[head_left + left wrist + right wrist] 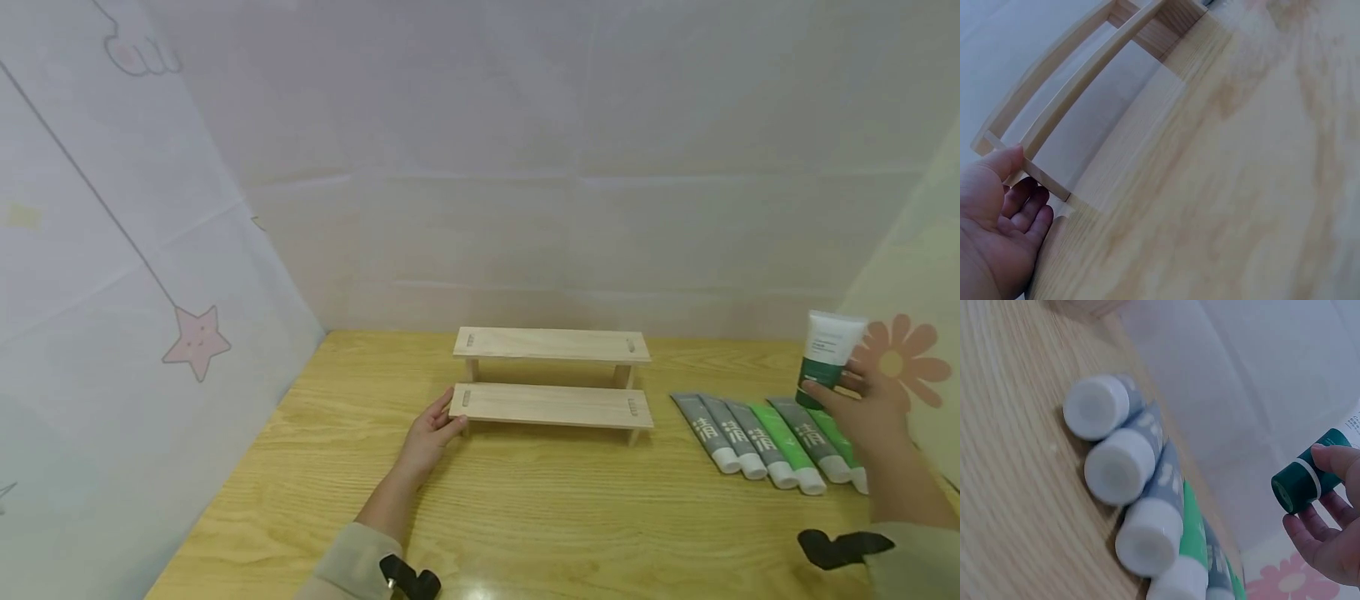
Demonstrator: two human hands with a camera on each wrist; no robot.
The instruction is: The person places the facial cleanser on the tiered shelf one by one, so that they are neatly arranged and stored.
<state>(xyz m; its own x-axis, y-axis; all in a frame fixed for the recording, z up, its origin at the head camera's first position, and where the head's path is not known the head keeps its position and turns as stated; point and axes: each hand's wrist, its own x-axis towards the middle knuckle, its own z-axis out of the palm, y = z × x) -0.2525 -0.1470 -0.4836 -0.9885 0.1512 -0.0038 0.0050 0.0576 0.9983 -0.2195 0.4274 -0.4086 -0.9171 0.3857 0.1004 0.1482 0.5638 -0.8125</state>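
A two-tier wooden shelf (551, 405) stands on the table, its upper step behind the lower one. My left hand (426, 442) holds the left end of the lower step, and in the left wrist view its thumb (1007, 161) lies against the wood near the side leg. On the far right, my right hand (873, 408) grips a white and green squeeze tube (831, 346), cap down, above the row of tubes. Its dark green cap (1297, 486) points toward the lower left in the right wrist view, with thumb and fingers around the green part.
Several grey tubes (705, 429) and green tubes (787, 442) lie side by side right of the shelf, white caps toward me. Pale cloth (480, 233) hangs behind the wooden table (525, 517) and at both sides.
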